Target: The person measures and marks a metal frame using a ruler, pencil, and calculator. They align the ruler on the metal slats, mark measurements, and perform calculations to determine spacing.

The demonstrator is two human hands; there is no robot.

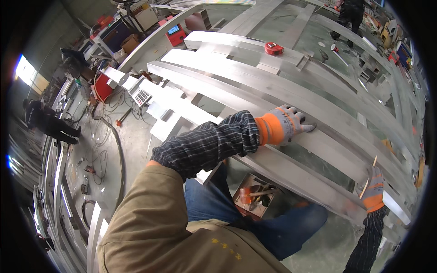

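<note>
My left hand point(283, 125), in a grey and orange work glove, lies on a long silvery metal beam point(318, 144) with its fingers stretched out. Further right, my right hand point(374, 187), gloved the same way, is at the same group of beams. Its fingers are closed around a thin, light wood-coloured stick point(375, 161), perhaps a pencil, which pokes out above and below the hand. Several other metal beams run side by side beyond my hands. A red tape measure point(274, 48) rests on one of the farther beams.
A calculator point(141, 97) sits on beams at left. Below my left arm, a tray point(268, 207) holds a hammer point(246, 194). A red machine point(174, 35) with a blue screen stands behind. Cables point(119, 150) cross the floor. One person point(50, 119) bends at left; another point(350, 20) stands far right.
</note>
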